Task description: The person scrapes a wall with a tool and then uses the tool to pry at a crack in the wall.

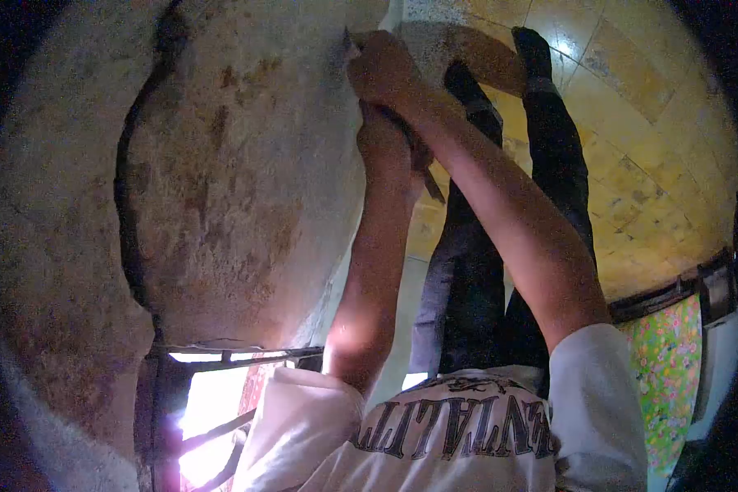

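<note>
My right hand (383, 70) is closed in a fist near the top of the view, right beside the stained wall (246, 189). A small dark pointed tip (350, 39) juts from its far side toward the wall. Just below it is my left hand (388, 143), fingers curled round a dark, narrow, stick-like tool (436, 189). One end of this tool sticks out below the left hand, and the rest is hidden by the hands. My right forearm crosses past the left hand. What the right hand grips is mostly covered by its fingers.
A long dark crack (123, 180) runs down the wall. My legs (553, 139) in dark trousers stretch over yellow floor tiles (639, 180). A bright barred window (213, 410) lies at the lower left, a green flowered curtain (664, 369) at the lower right.
</note>
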